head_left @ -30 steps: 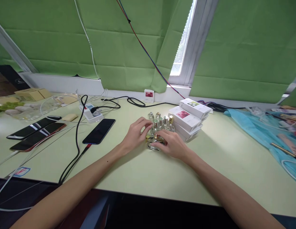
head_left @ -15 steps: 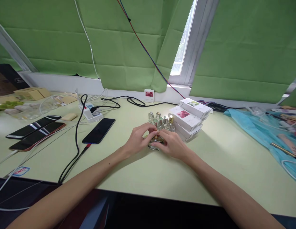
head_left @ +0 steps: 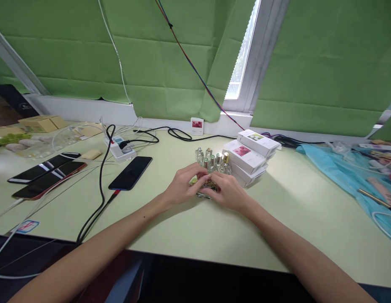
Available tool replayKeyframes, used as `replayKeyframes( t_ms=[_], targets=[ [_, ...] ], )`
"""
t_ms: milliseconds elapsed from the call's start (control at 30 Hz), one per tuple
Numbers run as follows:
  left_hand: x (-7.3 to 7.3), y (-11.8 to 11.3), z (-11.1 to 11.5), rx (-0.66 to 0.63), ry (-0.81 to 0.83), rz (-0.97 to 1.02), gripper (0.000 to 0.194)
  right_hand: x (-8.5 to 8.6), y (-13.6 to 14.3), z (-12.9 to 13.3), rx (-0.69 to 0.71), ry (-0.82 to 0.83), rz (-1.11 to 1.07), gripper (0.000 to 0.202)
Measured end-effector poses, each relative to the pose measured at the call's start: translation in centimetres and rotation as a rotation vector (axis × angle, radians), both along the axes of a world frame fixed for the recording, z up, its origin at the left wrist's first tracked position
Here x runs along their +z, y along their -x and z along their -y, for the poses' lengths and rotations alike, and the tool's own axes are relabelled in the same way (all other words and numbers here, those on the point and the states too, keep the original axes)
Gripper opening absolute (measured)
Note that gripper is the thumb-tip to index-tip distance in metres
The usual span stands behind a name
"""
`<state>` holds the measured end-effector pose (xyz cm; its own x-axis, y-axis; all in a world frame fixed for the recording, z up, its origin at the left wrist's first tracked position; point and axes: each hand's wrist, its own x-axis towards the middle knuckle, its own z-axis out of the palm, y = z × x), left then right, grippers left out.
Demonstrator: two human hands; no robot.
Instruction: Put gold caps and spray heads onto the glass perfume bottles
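Observation:
A small glass perfume bottle [head_left: 204, 195] stands on the table between my two hands, largely covered by them. My left hand [head_left: 186, 182] pinches at the bottle's top from the left, thumb and fingers closed there. From the right, my right hand [head_left: 227, 189] closes its fingers on the same bottle, its thumb against the front. The neck is hidden behind my fingers. Just beyond stand several glass perfume bottles [head_left: 227, 167] with silver and gold caps. White boxes [head_left: 246, 158] with small printed pictures lie stacked beside them on the right.
Left of my hands lies a dark phone [head_left: 130, 173] on a cable, near a white power strip [head_left: 120, 152]. Two more phones [head_left: 50, 180] rest farther left. A small white box [head_left: 197, 126] stands at the back. Blue plastic [head_left: 331, 168] holding clutter covers the right side.
My left thumb has shifted up slightly at the bottle's top, and its neck is more covered now. Otherwise both hands and the bottles stay in place.

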<state>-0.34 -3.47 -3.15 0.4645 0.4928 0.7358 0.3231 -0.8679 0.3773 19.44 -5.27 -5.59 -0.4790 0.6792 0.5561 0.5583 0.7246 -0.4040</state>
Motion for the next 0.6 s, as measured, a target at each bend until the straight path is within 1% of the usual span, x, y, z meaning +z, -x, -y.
replayKeyframes(
  t_ms=[267, 600],
  targets=[
    [0.12, 0.01, 0.12, -0.034, -0.041, 0.005, 0.009, 0.09, 0.1, 0.13, -0.018, 0.007, 0.005, 0.013],
    [0.23, 0.01, 0.33, -0.023, -0.036, -0.009, 0.01, 0.17, 0.12, 0.22, -0.029, 0.014, 0.023, 0.006]
  ],
)
